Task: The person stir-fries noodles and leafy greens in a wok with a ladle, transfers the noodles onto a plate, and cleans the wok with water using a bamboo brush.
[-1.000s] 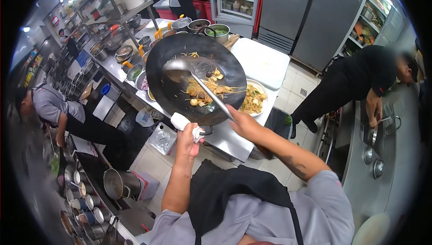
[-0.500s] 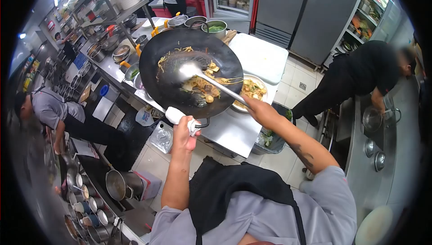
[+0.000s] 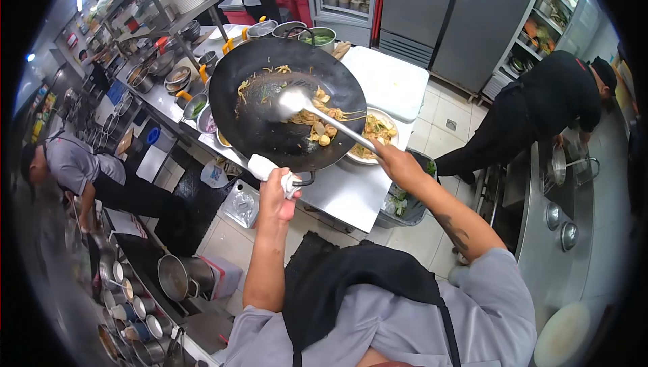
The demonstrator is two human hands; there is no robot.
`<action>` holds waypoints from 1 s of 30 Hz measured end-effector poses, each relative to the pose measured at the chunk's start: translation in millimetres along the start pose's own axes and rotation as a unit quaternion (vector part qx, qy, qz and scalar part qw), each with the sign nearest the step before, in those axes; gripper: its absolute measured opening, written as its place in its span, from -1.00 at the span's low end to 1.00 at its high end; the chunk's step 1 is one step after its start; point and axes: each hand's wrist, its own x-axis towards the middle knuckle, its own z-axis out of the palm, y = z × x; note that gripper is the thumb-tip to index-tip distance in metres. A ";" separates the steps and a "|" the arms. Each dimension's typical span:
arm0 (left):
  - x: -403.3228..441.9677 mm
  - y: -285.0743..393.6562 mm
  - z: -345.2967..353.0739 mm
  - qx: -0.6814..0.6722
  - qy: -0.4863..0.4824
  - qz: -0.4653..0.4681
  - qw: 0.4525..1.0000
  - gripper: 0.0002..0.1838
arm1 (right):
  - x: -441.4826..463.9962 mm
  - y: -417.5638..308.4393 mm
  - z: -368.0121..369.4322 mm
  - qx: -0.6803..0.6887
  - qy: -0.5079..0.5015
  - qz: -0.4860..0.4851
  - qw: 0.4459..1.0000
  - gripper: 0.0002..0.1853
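Observation:
My left hand (image 3: 275, 195) is closed round a folded white cloth (image 3: 262, 166) on the near handle of a large black wok (image 3: 236, 127). The wok is tilted over the steel table, its inside facing me. In my right hand (image 3: 403, 166) is the long handle of a metal ladle (image 3: 295, 102), whose blurred round head is inside the wok. Noodles with chunky pieces (image 3: 317, 123) lie beside the ladle head, and stray strands cling higher up the wok wall. Just right of the wok, partly behind it, a plate (image 3: 397, 139) holds more noodles.
A white cutting board (image 3: 398, 83) lies beyond the plate. Pots and bowls (image 3: 260, 30) line the table's far side. A bin (image 3: 409, 213) with greens stands at the table's right. One person (image 3: 540, 100) bends over a sink at right, another (image 3: 84, 164) works at left.
The ladle head has moved slightly right and down inside the wok, and the noodles sit a little differently. The person at the back has drawn an arm away from the fridge.

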 end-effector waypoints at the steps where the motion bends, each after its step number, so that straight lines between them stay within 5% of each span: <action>1: 2.3 -0.6 1.5 -0.007 0.004 0.002 1.000 -0.87 | -21.1 16.0 -3.8 -0.018 0.001 -0.018 1.000 -0.49; 6: 5.8 -3.8 0.3 -0.002 0.009 0.015 1.000 -0.87 | -49.4 59.4 -65.5 -0.203 -0.022 -0.014 0.979 -0.47; 11: 0.6 -2.6 7.0 0.009 0.020 0.012 1.000 -0.91 | 13.1 55.3 -8.6 -0.084 0.087 0.008 0.993 -0.50; 14: 3.7 -2.9 8.5 0.008 0.018 0.013 1.000 -0.91 | 3.3 30.3 8.3 0.040 0.027 0.042 0.998 -0.50; 22: 16.1 -1.2 6.3 0.011 0.021 0.013 1.000 -0.90 | -58.7 74.0 -66.7 -0.208 -0.006 -0.004 0.978 -0.41; 26: 16.7 -2.9 5.5 0.014 0.007 0.013 1.000 -0.92 | -12.6 76.2 -32.4 -0.159 0.100 -0.011 0.982 -0.51; 30: 17.4 0.7 9.1 0.014 0.015 0.014 1.000 -0.92 | -17.1 65.0 -2.6 -0.116 0.016 0.047 0.992 -0.39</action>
